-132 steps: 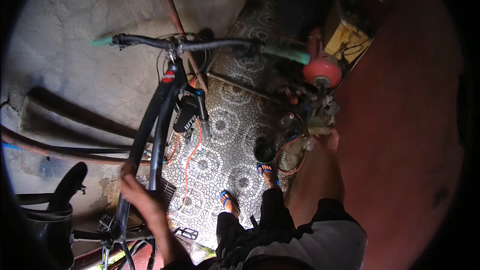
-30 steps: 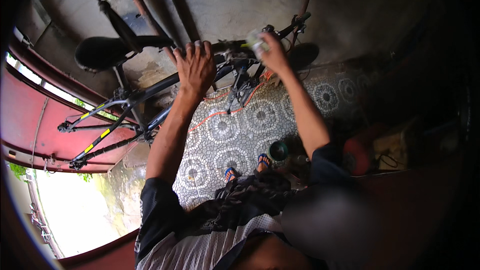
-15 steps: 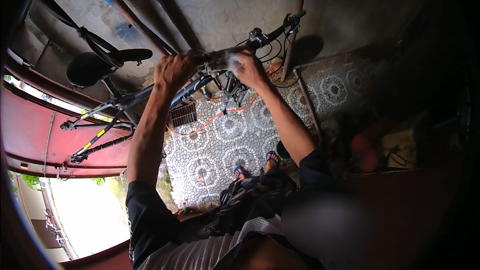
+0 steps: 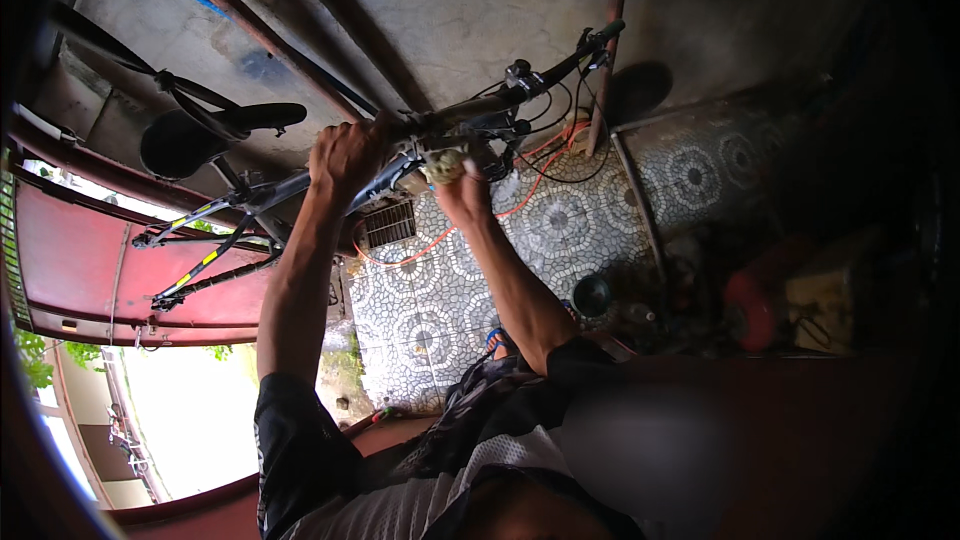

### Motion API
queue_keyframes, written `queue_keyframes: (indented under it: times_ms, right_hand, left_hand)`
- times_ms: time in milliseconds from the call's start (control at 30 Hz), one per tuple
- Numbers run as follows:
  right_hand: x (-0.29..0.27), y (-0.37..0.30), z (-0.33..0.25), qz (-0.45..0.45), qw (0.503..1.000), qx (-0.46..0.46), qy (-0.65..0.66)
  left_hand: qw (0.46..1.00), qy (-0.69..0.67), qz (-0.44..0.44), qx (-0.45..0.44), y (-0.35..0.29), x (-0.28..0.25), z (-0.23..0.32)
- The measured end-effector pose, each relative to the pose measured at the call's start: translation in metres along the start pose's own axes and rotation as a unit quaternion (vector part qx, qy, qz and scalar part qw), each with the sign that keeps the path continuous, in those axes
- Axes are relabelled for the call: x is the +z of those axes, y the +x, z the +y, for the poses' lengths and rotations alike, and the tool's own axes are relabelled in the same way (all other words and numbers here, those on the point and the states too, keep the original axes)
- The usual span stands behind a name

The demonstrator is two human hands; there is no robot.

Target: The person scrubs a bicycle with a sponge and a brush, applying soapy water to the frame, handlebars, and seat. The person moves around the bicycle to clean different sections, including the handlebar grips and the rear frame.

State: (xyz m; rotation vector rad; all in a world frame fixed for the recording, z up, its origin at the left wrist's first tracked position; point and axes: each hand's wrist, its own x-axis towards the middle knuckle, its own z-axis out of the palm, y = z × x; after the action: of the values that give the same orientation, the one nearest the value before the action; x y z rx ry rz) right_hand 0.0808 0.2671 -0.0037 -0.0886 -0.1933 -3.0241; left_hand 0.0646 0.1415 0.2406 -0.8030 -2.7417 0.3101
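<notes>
Grey plaster covers the wall [image 4: 480, 0] across the top of my head view, and under it I see the floor [image 4: 560, 230], laid with pale and dark stone pieces in round patterns. On the left hangs a red panel [image 4: 70, 260], with bright daylight below it in my view. The bicycle [image 4: 282, 192], dark with yellow marks toward its rear, slants across the upper middle near the wall, its handlebar [image 4: 560, 70] at the right end. A dark strap [image 4: 110, 40] runs from the upper left to the black saddle [image 4: 180, 145], while a thin orange cord [image 4: 580, 132] winds over the floor beneath the frame. Far right, in dimness, I make out a rounded red object [image 4: 748, 310], too murky to identify. The left grip [image 4: 347, 152] is curled over the bicycle's upper tube, knuckles up. The right grip [image 4: 465, 198] sits lower and farther right, its fingers bunched inward. A drain grate [image 4: 390, 225] lies in the floor between the two forearms, and a dark green bowl [image 4: 591, 293] stands right of the right forearm. Smaller again is a yellowish-green pad [image 4: 445, 165], pinched in the right grip at the front of the frame; I cannot tell whether it touches the metal.
</notes>
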Motion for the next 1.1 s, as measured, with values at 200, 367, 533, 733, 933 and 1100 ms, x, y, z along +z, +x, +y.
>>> queue_keyframes:
  times_ms: [200,367,533,733,933,1100]
  right_hand:
    - [0.021,0.022,0.020,0.014,0.989,0.030,-0.142]
    - [0.058,0.012,-0.026,0.031,0.960,-0.009,-0.278]
    - [0.101,-0.010,-0.068,-0.044,0.608,-0.229,-0.759]
    - [0.124,0.019,-0.143,0.092,0.223,-0.273,-0.931]
    - [0.105,0.036,-0.156,-0.075,0.282,-0.302,-0.908]
    - [0.085,0.069,-0.171,0.147,0.174,-0.216,-0.950]
  left_hand:
    - [1.000,0.017,-0.001,-0.022,-0.005,-0.014,-0.007]
    - [0.999,-0.007,-0.018,-0.041,-0.002,-0.018,-0.023]
    - [1.000,0.006,-0.003,-0.023,0.012,-0.013,-0.038]
    - [1.000,0.000,0.013,-0.002,0.027,-0.010,-0.044]
    - [1.000,-0.001,-0.008,-0.021,0.037,-0.008,-0.046]
    - [1.000,-0.005,-0.004,-0.021,0.040,-0.001,-0.054]
